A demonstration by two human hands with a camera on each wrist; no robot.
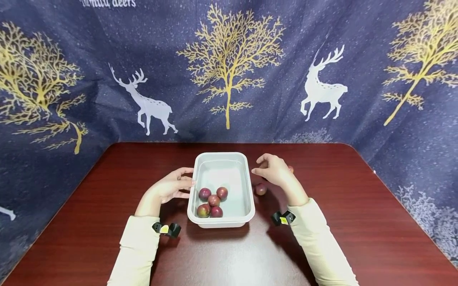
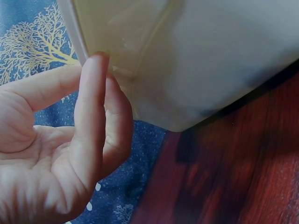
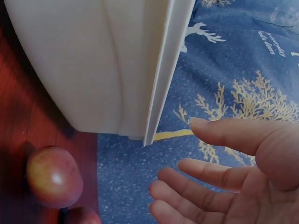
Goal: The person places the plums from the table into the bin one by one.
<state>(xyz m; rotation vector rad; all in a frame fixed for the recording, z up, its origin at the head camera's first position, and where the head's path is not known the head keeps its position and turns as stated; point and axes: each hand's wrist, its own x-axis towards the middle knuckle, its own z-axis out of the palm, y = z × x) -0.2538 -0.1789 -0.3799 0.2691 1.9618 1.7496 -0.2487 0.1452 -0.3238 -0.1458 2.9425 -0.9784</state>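
Note:
A white plastic container (image 1: 247, 190) stands on the table with several reddish-purple plums (image 1: 214, 200) gathered in its near left part. My left hand (image 1: 174, 185) holds its left rim, fingertips at the edge and outer wall; in the left wrist view the fingers (image 2: 91, 107) reach up to the rim. My right hand (image 1: 274, 170) hovers just right of the container, fingers loosely bent and nothing between them. Below that hand one plum (image 1: 261, 189) lies on the table. Another plum (image 1: 291, 169) peeks out from behind the hand, partly hidden.
The dark red wooden table (image 1: 107, 238) ends at its far edge by a blue hanging cloth (image 1: 250, 119) printed with deer and trees. A black wrist camera (image 1: 166, 229) sits on the left sleeve, another (image 1: 283, 218) on the right.

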